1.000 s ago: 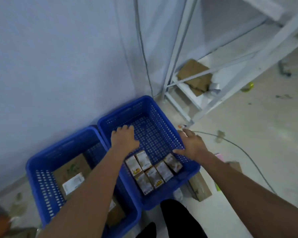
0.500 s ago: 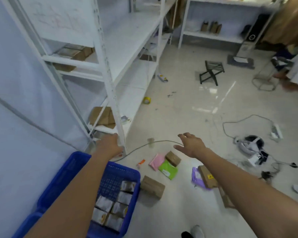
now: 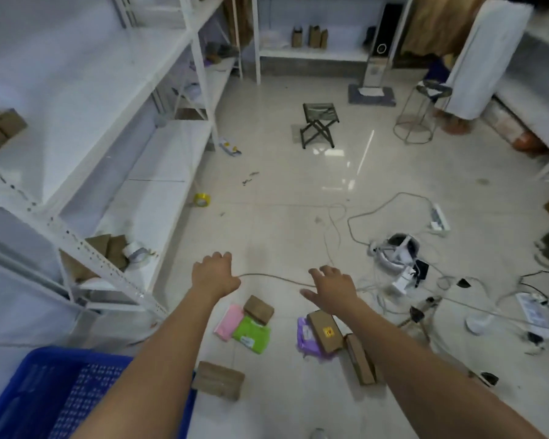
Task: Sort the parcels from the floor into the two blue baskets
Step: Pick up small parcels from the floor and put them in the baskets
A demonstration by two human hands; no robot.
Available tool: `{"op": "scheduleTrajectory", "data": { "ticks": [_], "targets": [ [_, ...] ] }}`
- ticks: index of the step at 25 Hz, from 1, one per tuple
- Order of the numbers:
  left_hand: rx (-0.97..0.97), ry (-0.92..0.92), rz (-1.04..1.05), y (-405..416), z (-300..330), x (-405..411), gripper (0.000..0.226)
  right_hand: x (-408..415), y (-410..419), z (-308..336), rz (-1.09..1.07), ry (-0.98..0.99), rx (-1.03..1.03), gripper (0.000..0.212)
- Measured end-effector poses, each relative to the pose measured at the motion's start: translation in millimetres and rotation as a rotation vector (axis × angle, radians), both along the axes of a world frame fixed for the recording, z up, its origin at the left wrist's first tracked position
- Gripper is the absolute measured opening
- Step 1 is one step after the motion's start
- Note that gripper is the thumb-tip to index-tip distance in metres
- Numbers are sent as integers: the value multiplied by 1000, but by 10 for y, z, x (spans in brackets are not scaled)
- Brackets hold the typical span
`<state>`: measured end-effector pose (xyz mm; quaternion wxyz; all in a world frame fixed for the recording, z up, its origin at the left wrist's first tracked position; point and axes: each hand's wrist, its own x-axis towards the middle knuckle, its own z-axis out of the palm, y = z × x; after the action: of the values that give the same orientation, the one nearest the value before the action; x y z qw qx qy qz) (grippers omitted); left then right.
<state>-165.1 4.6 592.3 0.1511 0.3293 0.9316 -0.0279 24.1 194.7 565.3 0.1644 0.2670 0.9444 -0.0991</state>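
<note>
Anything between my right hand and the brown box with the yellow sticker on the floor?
Nothing visible. The right hand hovers open just beyond the brown box, which lies on top of a purple mailer. A grey cable runs on the floor past the hand, not over the box.

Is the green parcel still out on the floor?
Yes. The green parcel lies flat on the floor tiles beside a pink one, outside the blue basket.
</note>
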Motion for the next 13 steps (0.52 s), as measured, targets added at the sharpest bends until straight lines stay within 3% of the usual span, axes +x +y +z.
{"op": "scheduleTrajectory", "data": {
  "ticks": [13],
  "targets": [
    [-89, -82, 131, -76, -422, -420, 55, -905, 561, -334, 166, -18, 26, 74]
  ]
}}
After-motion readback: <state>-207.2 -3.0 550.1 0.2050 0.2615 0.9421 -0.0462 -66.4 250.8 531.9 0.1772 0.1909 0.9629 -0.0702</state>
